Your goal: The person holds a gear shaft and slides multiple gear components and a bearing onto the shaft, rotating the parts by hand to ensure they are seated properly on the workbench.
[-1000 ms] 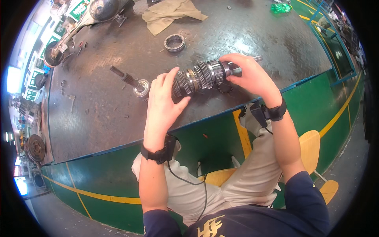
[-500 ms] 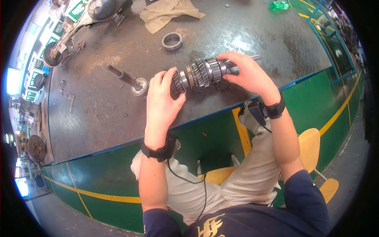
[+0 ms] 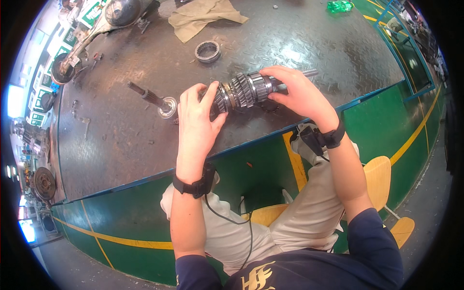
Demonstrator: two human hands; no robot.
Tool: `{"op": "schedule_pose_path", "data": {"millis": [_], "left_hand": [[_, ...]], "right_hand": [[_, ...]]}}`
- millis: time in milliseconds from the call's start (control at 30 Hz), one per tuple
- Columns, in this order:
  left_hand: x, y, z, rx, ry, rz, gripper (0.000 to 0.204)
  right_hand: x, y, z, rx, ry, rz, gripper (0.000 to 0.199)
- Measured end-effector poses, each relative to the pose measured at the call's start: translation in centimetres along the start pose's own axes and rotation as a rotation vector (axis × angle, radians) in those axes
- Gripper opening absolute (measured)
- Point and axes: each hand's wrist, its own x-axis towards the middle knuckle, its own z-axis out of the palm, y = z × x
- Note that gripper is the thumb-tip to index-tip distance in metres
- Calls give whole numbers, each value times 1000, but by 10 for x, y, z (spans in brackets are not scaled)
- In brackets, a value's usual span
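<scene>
Between my hands lies a gearbox shaft with several metal gears (image 3: 244,90), tilted up toward the right over the steel tabletop. My left hand (image 3: 198,113) is closed round its left end gear, fingers over the top and thumb on the near side. Farther right, my right hand (image 3: 296,89) grips the shaft just past the last gear, and the bare shaft end sticks out beyond it. Left of my left hand rests a splined input shaft with a bearing (image 3: 166,107). A toothed synchronizer ring (image 3: 208,51) lies flat behind the gears. What sits under the shaft is mostly hidden.
The dark steel table (image 3: 111,154) has a blue front edge. A tan cloth (image 3: 203,18) and a green plastic bottle (image 3: 340,6) lie at the back. A large axle housing (image 3: 123,12) stands back left. A wooden chair (image 3: 378,181) is beside my leg.
The view has shifted slightly, and the things on the table appear a little farther left. My left fingers have spread somewhat on the end gear; both hands keep hold of the shaft.
</scene>
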Motion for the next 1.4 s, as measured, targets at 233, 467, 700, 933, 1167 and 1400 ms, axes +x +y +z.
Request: {"op": "schedule_pose_path", "data": {"millis": [233, 467, 700, 933, 1167, 1400], "left_hand": [[3, -1, 4, -78, 3, 45, 72], [5, 0, 8, -74, 21, 54, 73], [10, -1, 17, 1, 26, 19, 73], [12, 0, 17, 29, 21, 27, 69], [12, -4, 11, -26, 35, 28, 62], [14, -7, 9, -118, 5, 62, 61]], "right_hand": [[0, 0, 3, -10, 27, -24, 51], [0, -1, 2, 7, 26, -10, 50], [0, -2, 1, 29, 6, 26, 50], [1, 0, -1, 32, -2, 15, 50], [0, 1, 0, 36, -4, 14, 51], [-1, -1, -1, 34, -12, 33, 51]]}}
